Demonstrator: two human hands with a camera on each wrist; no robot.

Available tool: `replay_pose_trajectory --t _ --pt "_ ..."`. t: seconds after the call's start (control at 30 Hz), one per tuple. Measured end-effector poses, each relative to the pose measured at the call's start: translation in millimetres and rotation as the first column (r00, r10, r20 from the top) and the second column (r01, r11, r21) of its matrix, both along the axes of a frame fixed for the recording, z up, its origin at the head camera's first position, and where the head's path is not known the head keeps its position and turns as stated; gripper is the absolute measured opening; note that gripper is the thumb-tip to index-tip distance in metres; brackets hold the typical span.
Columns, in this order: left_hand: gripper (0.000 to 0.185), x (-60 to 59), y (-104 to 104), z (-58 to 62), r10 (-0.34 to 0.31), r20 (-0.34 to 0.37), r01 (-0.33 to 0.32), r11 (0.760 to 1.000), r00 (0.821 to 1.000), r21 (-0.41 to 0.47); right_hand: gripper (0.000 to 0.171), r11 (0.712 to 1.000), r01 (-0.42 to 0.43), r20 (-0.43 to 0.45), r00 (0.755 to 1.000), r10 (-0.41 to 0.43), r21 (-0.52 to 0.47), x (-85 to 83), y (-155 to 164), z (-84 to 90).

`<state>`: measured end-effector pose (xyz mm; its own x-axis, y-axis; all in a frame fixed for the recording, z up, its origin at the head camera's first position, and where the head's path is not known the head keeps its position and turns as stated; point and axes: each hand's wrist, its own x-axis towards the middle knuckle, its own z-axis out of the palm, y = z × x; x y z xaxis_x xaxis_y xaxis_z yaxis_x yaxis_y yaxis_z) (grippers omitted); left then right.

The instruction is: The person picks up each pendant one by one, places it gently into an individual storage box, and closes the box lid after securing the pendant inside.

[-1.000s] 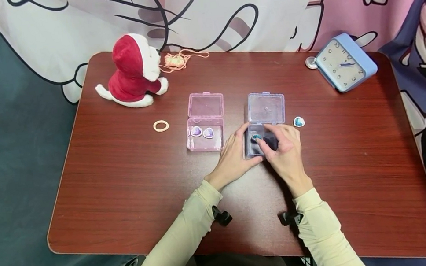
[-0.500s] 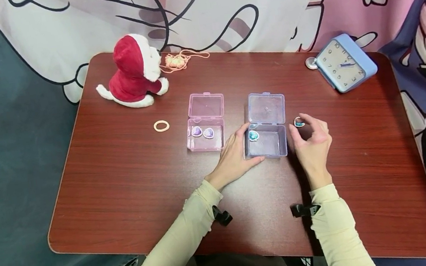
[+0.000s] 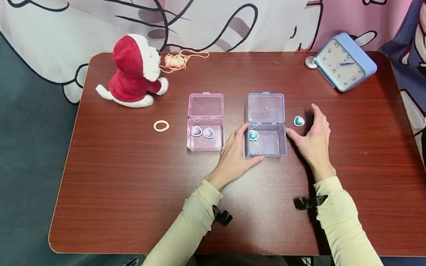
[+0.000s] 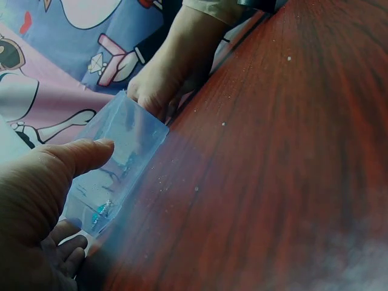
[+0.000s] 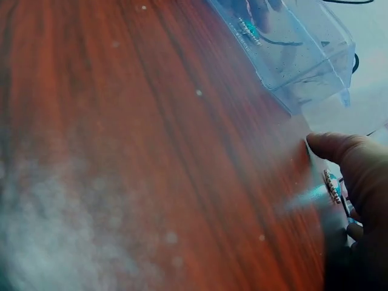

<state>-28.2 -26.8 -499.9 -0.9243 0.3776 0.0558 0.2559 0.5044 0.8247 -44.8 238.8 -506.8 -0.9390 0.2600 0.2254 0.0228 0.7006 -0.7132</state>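
Observation:
A clear blue box [image 3: 266,143] lies with its lid [image 3: 267,108] flipped back, and one teal heart gem [image 3: 253,135] sits in its left corner. My left hand [image 3: 247,144] grips the box's left side, thumb on the front wall; the left wrist view shows the thumb [image 4: 79,154] against the box [image 4: 130,142]. A second teal heart gem [image 3: 298,121] lies on the table just right of the box. My right hand [image 3: 305,127] curves around it, thumb and fingers on either side with small gaps. The right wrist view shows that gem [image 5: 332,185] beside my thumb [image 5: 339,151].
Left of the blue box, a clear pink box [image 3: 207,144] holds two purple heart gems [image 3: 202,132]. A peach ring [image 3: 161,125], a red and white plush toy [image 3: 131,72] and a cord [image 3: 178,59] lie further left. A blue clock [image 3: 344,62] stands at the back right.
My right hand left a teal gem in the blue box, came out, and moved right to the loose teal gem. The left hand stayed on the box.

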Motion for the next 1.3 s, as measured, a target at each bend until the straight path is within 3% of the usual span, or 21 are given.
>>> replay_pose_trajectory --t 0.27,0.67,1.3 --pt "0.105 0.1 -0.2 0.2 0.0 0.008 0.0 1.0 1.0 0.005 0.084 1.0 -0.001 0.008 1.0 0.001 0.005 -0.9 -0.3 -0.9" --pt "0.104 -0.5 -0.8 0.4 -0.01 0.021 0.01 1.0 1.0 0.011 0.047 0.999 0.034 -0.049 0.998 -0.036 -0.037 -1.0 -2.0 -1.5" --pt "0.105 -0.3 -0.6 1.2 -0.003 0.04 0.002 1.0 0.999 0.011 0.038 0.997 0.063 -0.097 0.993 -0.066 -0.034 -2.8 -0.9 -4.7"
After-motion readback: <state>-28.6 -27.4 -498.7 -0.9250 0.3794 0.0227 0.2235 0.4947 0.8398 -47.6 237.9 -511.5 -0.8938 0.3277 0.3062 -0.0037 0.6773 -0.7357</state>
